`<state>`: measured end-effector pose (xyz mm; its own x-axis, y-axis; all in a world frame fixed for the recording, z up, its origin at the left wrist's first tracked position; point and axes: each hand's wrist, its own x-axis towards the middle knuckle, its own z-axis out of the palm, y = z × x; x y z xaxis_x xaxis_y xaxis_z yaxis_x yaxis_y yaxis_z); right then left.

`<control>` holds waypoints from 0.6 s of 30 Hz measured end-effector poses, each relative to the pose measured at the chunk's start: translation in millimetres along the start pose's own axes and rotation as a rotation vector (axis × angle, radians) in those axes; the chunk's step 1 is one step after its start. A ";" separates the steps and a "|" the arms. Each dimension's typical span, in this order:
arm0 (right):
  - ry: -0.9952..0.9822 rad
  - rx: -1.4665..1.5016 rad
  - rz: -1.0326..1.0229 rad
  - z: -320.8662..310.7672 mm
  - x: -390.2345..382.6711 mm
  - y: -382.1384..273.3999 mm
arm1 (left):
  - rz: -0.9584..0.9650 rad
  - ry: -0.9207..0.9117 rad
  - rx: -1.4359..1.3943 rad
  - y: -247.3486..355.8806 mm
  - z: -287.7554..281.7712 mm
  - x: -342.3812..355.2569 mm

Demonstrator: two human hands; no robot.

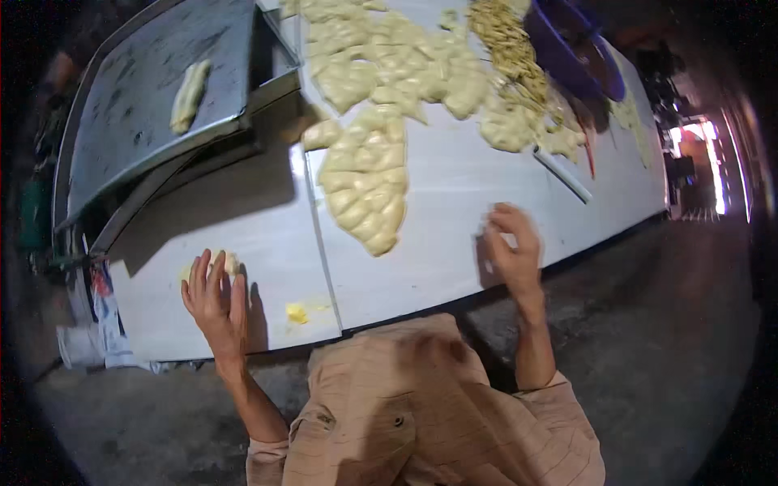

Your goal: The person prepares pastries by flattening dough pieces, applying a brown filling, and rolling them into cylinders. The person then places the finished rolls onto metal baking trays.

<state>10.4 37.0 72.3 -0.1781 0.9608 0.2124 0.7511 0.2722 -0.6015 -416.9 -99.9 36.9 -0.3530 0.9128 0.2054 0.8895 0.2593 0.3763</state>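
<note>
Dough piece (232, 262), pale and small, lay at the left front of the worktop, mostly hidden behind the person's left hand (215, 304). Fingers of that hand were spread and slightly bent; from where I stood, I couldn't tell if they touched the dough. Right hand (512, 249) hung over the front edge side, blurred, fingers loosely curled, nothing visible between them; its shadow beside it suggested it was off the surface.

Flattened dough pieces (365, 182) lay packed edge to edge in the middle, probably so both hands could reach them. More dough (381, 57) spread behind. Brownish strips (502, 40) were heaped at the back right, next to a purple tub (613, 73), likely grouped as one supply. Metal tube (562, 173) lay slantwise just in front, seemingly parked out of the way, red stick (589, 154) near it. Yellow smear (297, 313) sat close to the front edge, handy for the left hand, I judged. One dough roll (190, 97) lay on the raised metal tray (138, 89), apart from the rest, perhaps to keep it separate.

Worktop (446, 211): white, smooth, seamed, shadowed under the tray. Floor (648, 308) was dark grey; room dim, with a bright opening (705, 158) far right.
</note>
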 end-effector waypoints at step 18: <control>-0.502 -0.247 -0.529 -11.0 -14.9 117.3 | 0.425 -0.496 0.050 301.2 134.3 -39.8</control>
<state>108.1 54.0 7.1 -0.7759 0.6307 0.0131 0.5953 0.7389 -0.3156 -95.9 -15.8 20.7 0.1972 0.9731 -0.1191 0.9387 -0.1524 0.3092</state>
